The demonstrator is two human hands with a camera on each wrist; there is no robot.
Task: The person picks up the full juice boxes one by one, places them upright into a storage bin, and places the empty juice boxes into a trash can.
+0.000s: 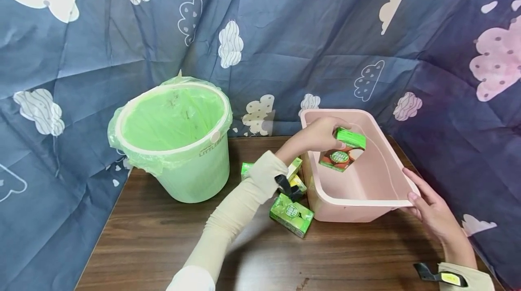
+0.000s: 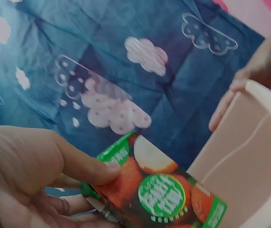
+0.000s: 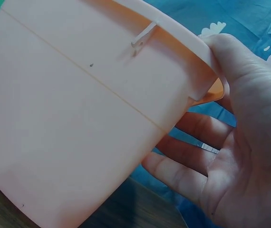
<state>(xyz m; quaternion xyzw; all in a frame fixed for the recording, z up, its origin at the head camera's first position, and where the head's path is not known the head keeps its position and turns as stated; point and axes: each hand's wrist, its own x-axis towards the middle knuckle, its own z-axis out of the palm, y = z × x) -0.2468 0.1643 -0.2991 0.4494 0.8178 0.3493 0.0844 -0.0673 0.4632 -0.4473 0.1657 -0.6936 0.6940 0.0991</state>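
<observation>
My left hand [image 1: 321,133] pinches a juice box [image 1: 346,148] between thumb and fingers, inside the opening of a pink plastic tub [image 1: 366,202]. The carton has a green top and a picture of red-skinned fruit with white flesh, which faces up in the left wrist view [image 2: 161,190]. At the tub's near right corner, my right hand [image 1: 434,216] grips the rim. Its thumb lies over the edge and its fingers are underneath, against the outer wall, as the right wrist view shows.
Left of the tub, a green juice box [image 1: 291,215] lies on the wooden table [image 1: 171,245]. Several more cartons sit behind it, partly hidden by my left forearm. A green bucket [image 1: 191,178] with a plastic liner stands farther left. A blue cloud-print cloth [image 1: 277,78] hangs behind.
</observation>
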